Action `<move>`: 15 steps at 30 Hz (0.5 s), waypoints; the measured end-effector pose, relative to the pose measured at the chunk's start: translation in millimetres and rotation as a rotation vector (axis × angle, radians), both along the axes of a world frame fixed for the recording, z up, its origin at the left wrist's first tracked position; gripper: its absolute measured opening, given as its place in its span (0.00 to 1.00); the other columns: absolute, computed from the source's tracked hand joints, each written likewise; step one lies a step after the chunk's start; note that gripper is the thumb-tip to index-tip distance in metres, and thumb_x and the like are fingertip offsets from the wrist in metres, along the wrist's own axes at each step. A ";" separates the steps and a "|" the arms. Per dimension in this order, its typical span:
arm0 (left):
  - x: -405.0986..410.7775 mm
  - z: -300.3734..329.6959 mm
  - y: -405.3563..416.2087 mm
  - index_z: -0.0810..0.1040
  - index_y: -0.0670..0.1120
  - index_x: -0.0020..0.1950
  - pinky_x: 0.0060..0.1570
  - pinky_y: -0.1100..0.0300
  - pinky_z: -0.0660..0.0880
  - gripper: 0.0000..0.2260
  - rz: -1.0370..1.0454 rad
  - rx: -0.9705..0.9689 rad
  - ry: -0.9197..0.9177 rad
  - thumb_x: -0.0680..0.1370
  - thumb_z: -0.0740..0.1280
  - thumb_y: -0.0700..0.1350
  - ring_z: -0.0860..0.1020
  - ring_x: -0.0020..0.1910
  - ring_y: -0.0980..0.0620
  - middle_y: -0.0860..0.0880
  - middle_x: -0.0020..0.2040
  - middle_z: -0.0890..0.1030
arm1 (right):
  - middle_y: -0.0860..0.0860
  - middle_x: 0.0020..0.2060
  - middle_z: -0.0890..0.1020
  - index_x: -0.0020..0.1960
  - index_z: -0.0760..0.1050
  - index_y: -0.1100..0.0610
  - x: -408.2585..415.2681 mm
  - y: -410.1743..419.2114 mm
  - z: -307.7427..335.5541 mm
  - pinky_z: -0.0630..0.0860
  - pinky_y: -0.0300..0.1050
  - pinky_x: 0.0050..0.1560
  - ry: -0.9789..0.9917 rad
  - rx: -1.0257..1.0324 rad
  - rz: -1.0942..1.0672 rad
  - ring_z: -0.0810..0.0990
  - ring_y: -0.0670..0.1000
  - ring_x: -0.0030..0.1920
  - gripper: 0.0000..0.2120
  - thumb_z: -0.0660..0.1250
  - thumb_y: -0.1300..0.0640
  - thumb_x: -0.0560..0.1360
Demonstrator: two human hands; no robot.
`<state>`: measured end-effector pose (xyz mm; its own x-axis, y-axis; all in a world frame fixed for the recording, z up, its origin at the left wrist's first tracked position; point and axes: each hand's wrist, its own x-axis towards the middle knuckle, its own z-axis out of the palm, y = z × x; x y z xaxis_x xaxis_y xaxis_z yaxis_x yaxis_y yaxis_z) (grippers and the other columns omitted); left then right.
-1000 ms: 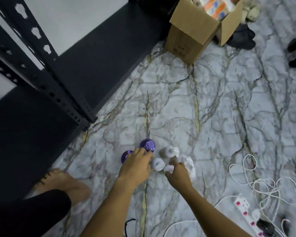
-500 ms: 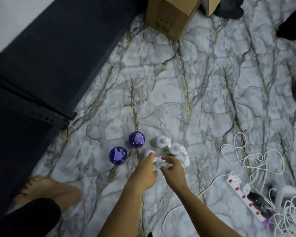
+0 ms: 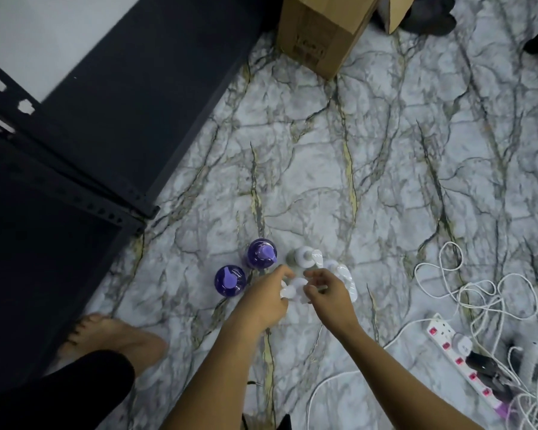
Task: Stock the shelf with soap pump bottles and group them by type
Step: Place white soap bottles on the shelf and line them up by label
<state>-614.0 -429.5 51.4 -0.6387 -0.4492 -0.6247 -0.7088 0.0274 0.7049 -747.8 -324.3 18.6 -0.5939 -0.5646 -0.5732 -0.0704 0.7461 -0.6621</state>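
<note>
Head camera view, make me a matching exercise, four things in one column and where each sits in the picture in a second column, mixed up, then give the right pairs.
Things:
1. purple pump bottles
2. cardboard box
3. power strip
4. bare foot

Places:
A. top edge, right of the dark shelf
B. lower right, among white cables
C. lower left, beside the shelf's edge
D. standing on the marble floor, just left of the hands

Pairs: 1-D, 2-A, 3-B, 4-C
</note>
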 end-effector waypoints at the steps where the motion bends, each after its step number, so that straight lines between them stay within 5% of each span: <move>1: 1.2 5.4 -2.8 0.70 0.54 0.65 0.51 0.54 0.77 0.17 -0.006 -0.018 -0.015 0.78 0.65 0.40 0.77 0.51 0.50 0.53 0.52 0.76 | 0.51 0.42 0.83 0.52 0.78 0.47 0.6 -2.4 6.0 0.81 0.58 0.45 0.010 -0.011 0.007 0.83 0.61 0.41 0.13 0.65 0.64 0.75; 7: 3.3 50.6 -13.1 0.73 0.54 0.61 0.50 0.53 0.78 0.15 -0.071 -0.228 -0.050 0.76 0.69 0.42 0.78 0.52 0.49 0.53 0.55 0.78 | 0.47 0.40 0.81 0.54 0.79 0.49 3.1 -18.7 55.4 0.75 0.39 0.33 0.066 -0.071 0.089 0.81 0.50 0.35 0.10 0.66 0.61 0.76; 10: 6.4 80.8 -16.4 0.72 0.53 0.55 0.47 0.50 0.77 0.11 -0.155 -0.496 -0.051 0.75 0.67 0.41 0.78 0.49 0.45 0.50 0.53 0.78 | 0.46 0.40 0.81 0.55 0.78 0.47 3.7 -32.6 85.8 0.73 0.35 0.31 0.096 -0.107 0.177 0.78 0.42 0.32 0.09 0.66 0.58 0.77; 15: 24.3 145.7 -34.5 0.74 0.51 0.52 0.39 0.56 0.65 0.05 -0.142 -0.728 -0.002 0.76 0.65 0.46 0.78 0.47 0.44 0.50 0.48 0.80 | 0.47 0.38 0.81 0.57 0.75 0.46 5.1 -68.5 146.4 0.69 0.37 0.35 0.200 -0.142 0.437 0.79 0.46 0.37 0.13 0.68 0.58 0.74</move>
<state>-589.7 -464.0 197.1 -0.7209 -0.6631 -0.2014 -0.6647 0.5793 0.4717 -742.7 -392.8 165.0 -0.3752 -0.8491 -0.3718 -0.4919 0.5223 -0.6966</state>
